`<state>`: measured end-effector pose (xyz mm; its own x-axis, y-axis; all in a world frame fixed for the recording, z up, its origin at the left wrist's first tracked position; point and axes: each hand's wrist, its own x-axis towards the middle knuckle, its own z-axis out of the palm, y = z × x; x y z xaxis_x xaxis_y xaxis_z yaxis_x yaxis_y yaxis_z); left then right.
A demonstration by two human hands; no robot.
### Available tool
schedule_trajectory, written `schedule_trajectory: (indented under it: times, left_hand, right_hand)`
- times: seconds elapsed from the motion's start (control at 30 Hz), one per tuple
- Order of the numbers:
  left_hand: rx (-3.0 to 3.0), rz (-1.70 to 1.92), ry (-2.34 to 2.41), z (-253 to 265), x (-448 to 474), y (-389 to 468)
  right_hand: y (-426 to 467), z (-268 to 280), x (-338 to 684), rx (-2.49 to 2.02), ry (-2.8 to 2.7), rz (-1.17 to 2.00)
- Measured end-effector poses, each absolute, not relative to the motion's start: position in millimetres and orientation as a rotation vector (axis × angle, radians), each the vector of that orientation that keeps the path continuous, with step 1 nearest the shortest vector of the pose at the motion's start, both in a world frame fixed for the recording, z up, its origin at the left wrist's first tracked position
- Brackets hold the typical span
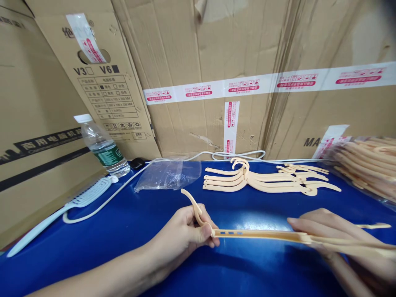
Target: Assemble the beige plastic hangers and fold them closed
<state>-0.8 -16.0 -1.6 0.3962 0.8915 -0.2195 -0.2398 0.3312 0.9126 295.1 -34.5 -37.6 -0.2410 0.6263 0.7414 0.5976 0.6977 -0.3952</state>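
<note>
The person holds a pale peach hanger low over the table, stretched nearly level from one hand to the other. The left hand pinches its near joint between thumb and fingers, and a curved piece rises above that grip. The right hand is half curled at the opposite end, with the hanger lying across it; it is blurred, and from here I cannot tell whether its fingers close on it.

The blue table shines under the light. Beyond the hands, more hangers lie fanned in a row. On the left a pale blue hairbrush lies beside a white cable that runs to the back edge.

Cardboard boxes wall in the back and left side, banded with white tape printed in red. A bottle with a green label and white cap stands against them, partly filled with clear liquid. A clear plastic bag lies flat nearby, and a packed bundle of hangers in clear wrapping sits at the right.
</note>
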Motion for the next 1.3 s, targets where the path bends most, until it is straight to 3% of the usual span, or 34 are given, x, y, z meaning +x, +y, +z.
schedule_trajectory:
  times: [0.4, 0.73, 1.3]
  left_hand:
    - [0.872, 0.847, 0.700, 6, -4, -15]
    - [0.931, 0.788, 0.658, -2, -4, -17]
    - [0.916, 0.897, 0.854, 2, 5, -21]
  right_hand:
    - [-28, -3, 288, -0.808, -1.971, -0.267]
    - [-38, -10, 289, -0.851, -2.051, -0.125]
    - [-43, -12, 282, -0.797, -2.023, -0.158]
